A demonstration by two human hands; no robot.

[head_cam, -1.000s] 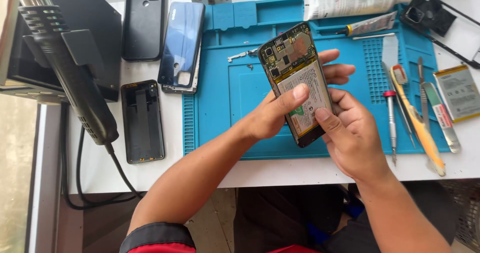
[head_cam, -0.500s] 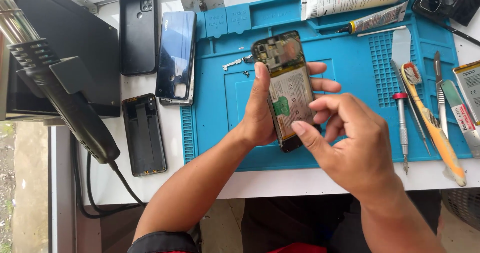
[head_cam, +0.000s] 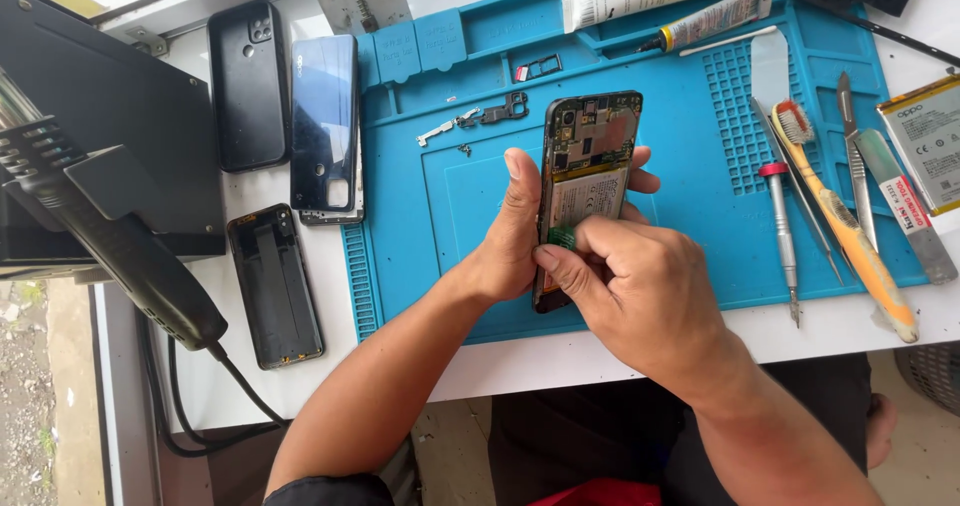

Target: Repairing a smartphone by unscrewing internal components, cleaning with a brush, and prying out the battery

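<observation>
Person's left hand point(head_cam: 520, 231) is gripping an opened phone point(head_cam: 585, 181), back cover off, w/ circuit board & battery showing, holding it upright just above a blue repair mat point(head_cam: 440, 196) on the white worktop point(head_cam: 560, 351). Right hand point(head_cam: 640, 301), which was hovering off the phone half a sec ago, is now pinching together at a small green tab by the battery's lower edge; judging by that, work on the connector or pull-tab is starting. Screwdriver point(head_cam: 780, 231) & toothbrush point(head_cam: 850, 231) are lying to the right.
</observation>
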